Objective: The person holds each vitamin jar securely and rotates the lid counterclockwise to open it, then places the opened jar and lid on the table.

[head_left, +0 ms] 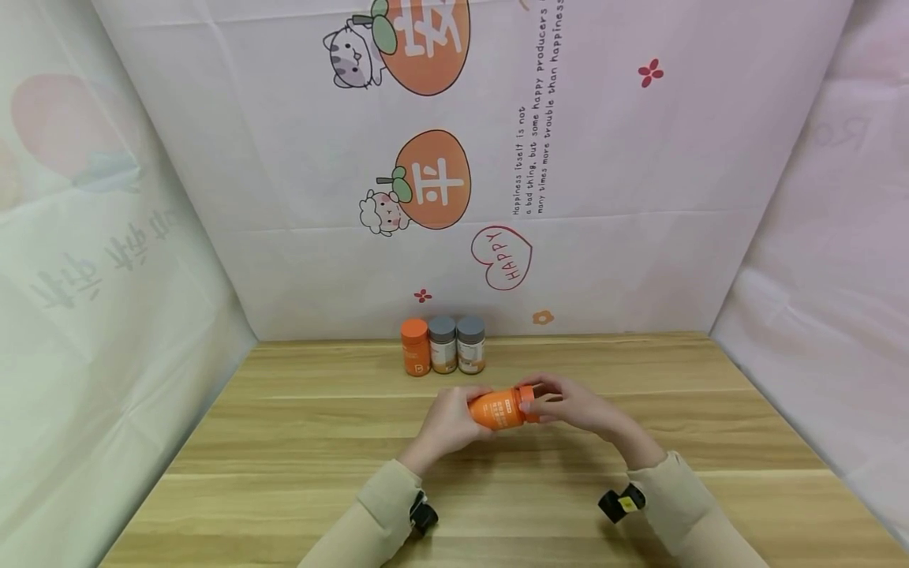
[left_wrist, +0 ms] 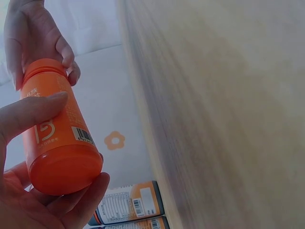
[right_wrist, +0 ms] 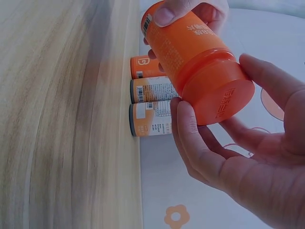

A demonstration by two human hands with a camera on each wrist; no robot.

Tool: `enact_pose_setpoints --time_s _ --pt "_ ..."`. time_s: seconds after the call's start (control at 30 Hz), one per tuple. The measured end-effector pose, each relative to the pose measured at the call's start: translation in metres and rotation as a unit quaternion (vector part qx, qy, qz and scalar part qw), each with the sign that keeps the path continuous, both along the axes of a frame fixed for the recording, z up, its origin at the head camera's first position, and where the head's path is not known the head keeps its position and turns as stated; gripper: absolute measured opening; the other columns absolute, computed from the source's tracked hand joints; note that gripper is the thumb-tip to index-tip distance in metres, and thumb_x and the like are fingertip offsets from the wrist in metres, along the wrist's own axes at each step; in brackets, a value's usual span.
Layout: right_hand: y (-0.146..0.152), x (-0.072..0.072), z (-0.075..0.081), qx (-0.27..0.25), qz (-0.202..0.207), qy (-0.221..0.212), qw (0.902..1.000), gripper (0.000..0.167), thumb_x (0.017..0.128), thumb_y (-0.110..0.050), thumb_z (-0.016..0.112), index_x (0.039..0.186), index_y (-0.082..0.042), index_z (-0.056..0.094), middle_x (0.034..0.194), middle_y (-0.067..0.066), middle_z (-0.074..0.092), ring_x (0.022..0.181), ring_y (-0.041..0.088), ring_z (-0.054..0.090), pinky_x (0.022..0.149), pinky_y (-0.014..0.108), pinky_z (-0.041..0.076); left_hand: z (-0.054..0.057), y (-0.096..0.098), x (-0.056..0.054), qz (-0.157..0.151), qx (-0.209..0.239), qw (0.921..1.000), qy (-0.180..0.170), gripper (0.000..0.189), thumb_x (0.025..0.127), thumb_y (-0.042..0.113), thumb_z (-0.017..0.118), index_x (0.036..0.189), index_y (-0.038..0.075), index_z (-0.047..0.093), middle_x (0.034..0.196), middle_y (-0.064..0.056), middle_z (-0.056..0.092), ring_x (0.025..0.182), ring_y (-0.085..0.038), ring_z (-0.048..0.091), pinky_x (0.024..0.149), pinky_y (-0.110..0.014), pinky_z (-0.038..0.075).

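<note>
An orange supplement bottle (head_left: pixel 495 410) is held sideways above the table, its cap end to the right. My left hand (head_left: pixel 449 420) grips it around the body near the base, with the thumb lying across the label in the left wrist view. At the other end, my right hand (head_left: pixel 574 405) has thumb and fingertips on opposite sides of the orange cap (right_wrist: pixel 224 90). The cap sits on the bottle's neck, and its embossed top faces my right palm.
Against the back wall sheet (head_left: pixel 604 276) stand another orange bottle (head_left: pixel 416 349) and two grey-capped bottles, a middle one (head_left: pixel 443 347) and a right one (head_left: pixel 472 347), side by side. The wooden table (head_left: pixel 298 442) spreads beneath both arms. White printed sheets also hang at both sides.
</note>
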State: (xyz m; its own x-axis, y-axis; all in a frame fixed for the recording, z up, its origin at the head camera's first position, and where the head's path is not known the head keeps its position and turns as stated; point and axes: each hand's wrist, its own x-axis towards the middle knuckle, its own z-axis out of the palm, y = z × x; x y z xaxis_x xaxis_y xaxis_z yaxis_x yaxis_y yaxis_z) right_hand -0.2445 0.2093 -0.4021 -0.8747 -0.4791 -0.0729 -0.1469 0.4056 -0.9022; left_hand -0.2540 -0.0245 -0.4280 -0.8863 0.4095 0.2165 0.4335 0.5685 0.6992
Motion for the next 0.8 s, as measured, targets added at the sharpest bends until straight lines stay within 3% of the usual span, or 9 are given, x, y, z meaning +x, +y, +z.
enact_pose_setpoints --time_s 0.23,0.53,0.8 --pt "0.0005 0.0009 0.0016 0.006 0.001 0.022 0.9997 0.046 0.087 -0.029 0.068 0.128 -0.013 0.054 0.128 0.016 0.053 0.114 0.033 0.054 0.087 0.040 0.050 -0.0006 0.0003 -0.0001 -0.005 -0.001 0.9999 0.009 0.059 0.058 0.011 0.087 0.114 0.012 0.068 0.101 -0.001 0.069 0.082 -0.010 0.058 0.074 -0.027 0.047" --pt "0.0025 0.0008 -0.0014 -0.008 -0.001 0.030 0.9995 0.050 0.083 -0.024 0.072 0.128 -0.012 0.054 0.128 0.017 0.052 0.109 0.031 0.058 0.084 0.038 0.051 -0.0001 0.0010 0.0008 -0.007 -0.001 0.9999 0.007 0.059 0.059 0.012 0.087 0.115 0.012 0.067 0.102 -0.001 0.069 0.082 -0.010 0.058 0.072 -0.027 0.047" --pt "0.0028 0.0004 -0.0031 -0.037 -0.003 0.043 0.9984 0.054 0.079 -0.018 0.076 0.127 -0.010 0.053 0.128 0.017 0.054 0.114 0.035 0.054 0.086 0.038 0.052 0.0021 0.0014 0.0007 -0.004 0.007 1.0000 -0.003 0.059 0.058 0.012 0.087 0.114 0.013 0.068 0.101 -0.001 0.069 0.081 -0.011 0.058 0.071 -0.028 0.047"
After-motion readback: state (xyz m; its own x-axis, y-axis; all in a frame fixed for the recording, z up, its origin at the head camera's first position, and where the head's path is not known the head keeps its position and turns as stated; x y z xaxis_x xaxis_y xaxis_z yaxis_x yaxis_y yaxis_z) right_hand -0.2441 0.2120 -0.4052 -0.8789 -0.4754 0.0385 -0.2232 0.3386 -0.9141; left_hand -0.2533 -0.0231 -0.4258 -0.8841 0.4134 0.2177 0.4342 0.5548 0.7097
